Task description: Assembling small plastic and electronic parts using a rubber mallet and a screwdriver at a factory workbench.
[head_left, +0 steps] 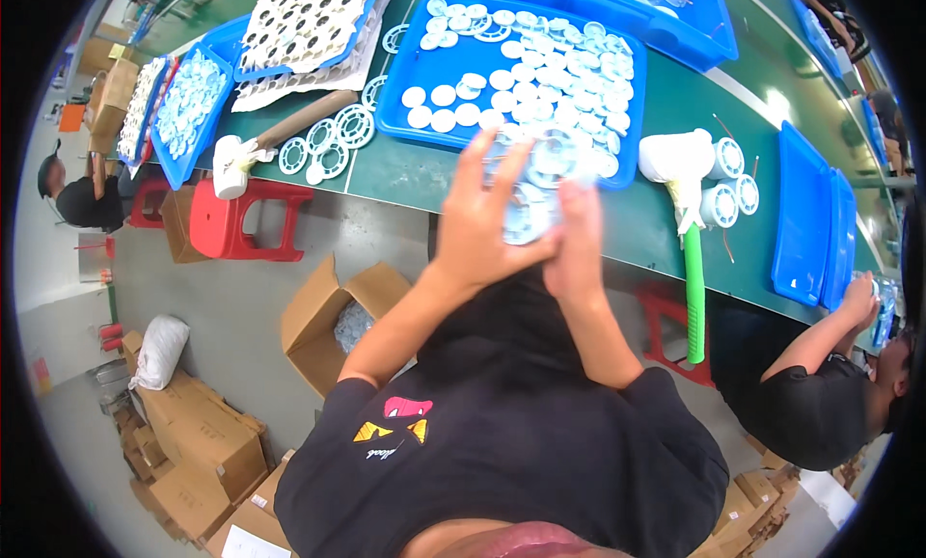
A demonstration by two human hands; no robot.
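Note:
Above the near edge of the green table, both my hands are closed around several pale, round plastic parts (529, 211). My left hand (468, 225) wraps them from the left, its fingers over the top. From the right, my right hand (576, 244) presses against them, slightly blurred. Just beyond lies a blue tray (410, 76) of white discs (526, 74), partly covered by my fingers and the parts. A white-headed mallet (693, 220) with a green handle rests to the right, beside small white cylinders (721, 204) with thin wires.
To the left lie spoked white rings (328, 158), a brown-handled mallet (289, 124) and egg-carton-like trays (304, 23). Blue bins (815, 220) stand at the right, near a co-worker's hands (858, 302). An open carton (313, 331) and a red stool (241, 220) stand below the table.

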